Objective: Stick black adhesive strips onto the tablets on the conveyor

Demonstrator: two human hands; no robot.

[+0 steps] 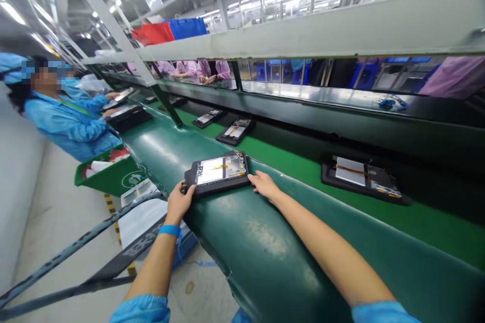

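Note:
An opened tablet (212, 170) with a white battery, an orange ribbon cable and a bare circuit board lies in a black tray (222, 187), at the edge of the green work surface. My left hand (180, 201), with a blue band at the wrist, is closed on the tray's left end, thumb along its near edge. At the right end, my right hand (264, 185) grips the tray's corner with its fingers; part of them is hidden under or behind the edge.
Beyond the ledge, a green conveyor belt (299, 167) carries more opened tablets, such as one at right (350, 170). A green bin (109, 171) and metal rail (87, 239) stand at left. A co-worker in blue (71, 121) sits further along; others in pink work opposite.

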